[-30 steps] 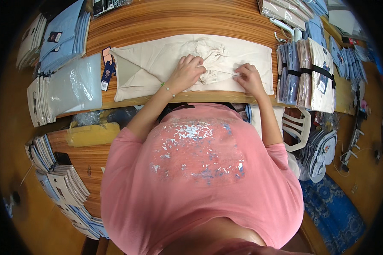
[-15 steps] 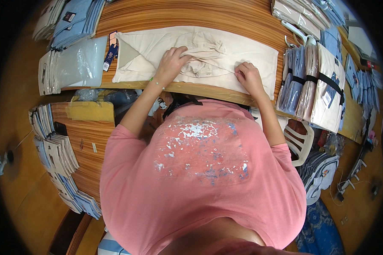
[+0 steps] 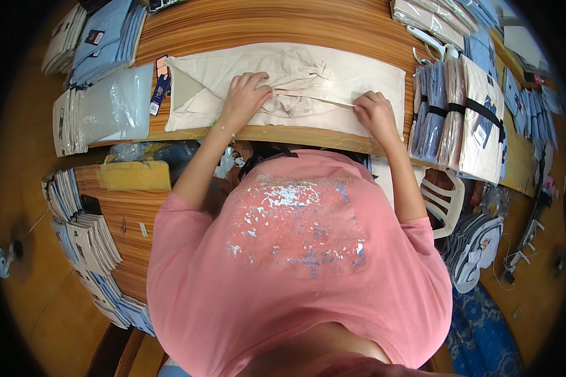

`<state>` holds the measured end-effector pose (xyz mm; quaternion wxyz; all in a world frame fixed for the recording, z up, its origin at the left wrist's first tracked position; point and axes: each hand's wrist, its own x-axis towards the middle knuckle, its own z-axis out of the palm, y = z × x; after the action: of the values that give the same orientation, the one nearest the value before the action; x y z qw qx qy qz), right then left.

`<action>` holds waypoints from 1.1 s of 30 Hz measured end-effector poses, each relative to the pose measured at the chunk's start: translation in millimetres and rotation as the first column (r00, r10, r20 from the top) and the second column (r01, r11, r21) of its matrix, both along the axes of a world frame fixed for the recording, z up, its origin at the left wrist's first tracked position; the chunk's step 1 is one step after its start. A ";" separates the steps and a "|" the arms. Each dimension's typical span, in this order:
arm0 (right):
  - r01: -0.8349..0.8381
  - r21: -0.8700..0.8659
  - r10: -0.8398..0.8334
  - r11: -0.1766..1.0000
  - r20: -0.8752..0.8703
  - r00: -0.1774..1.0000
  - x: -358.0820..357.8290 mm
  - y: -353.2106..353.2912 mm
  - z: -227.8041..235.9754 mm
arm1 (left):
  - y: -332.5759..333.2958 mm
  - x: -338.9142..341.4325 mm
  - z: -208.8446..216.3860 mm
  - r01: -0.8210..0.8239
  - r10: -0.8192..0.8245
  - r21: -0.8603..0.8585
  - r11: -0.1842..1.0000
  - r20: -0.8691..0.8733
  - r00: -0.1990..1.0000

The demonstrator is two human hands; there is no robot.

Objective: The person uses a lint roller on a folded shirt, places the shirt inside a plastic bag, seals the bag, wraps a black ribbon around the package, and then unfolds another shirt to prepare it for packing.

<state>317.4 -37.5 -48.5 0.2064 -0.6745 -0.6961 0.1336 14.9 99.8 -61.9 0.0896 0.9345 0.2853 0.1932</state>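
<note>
A long folded cream garment (image 3: 358,75) lies across the table in front of me, its middle bunched into gathered folds. My left hand (image 3: 245,99) presses on it left of the bunched part, fingers curled and closed on the fabric. Between thumb and fingers, my right hand (image 3: 377,114) pinches a fold of the same cloth farther right. A narrow crease of fabric runs taut from one hand to the other. Dark blue and peach hang tags (image 3: 161,87) lie on the wood beside the garment's left end.
Folded garments in clear bags (image 3: 107,113) are stacked at the left. Strapped garment bundles (image 3: 462,116) stand at the right, near a white handled tool (image 3: 434,43). A lower side table (image 3: 129,220) holds more folded clothes. A white plastic chair (image 3: 443,201) is at the right.
My right hand has shifted slightly right relative to the bunched cloth, and the fold between my hands looks straighter and tauter. My left hand stays on the garment. The whole view has shifted slightly.
</note>
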 end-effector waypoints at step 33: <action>0.658 0.093 -0.653 0.747 -0.081 0.753 74.1 27.5 -34.2 | 55.8 -19.7 -12.5 -0.169 0.233 -0.215 0.962 0.322 0.917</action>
<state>391.5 -10.0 -82.7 0.2936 -0.8597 -0.4172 0.0267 -4.7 155.6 -74.4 0.2031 0.8395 0.3764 0.3350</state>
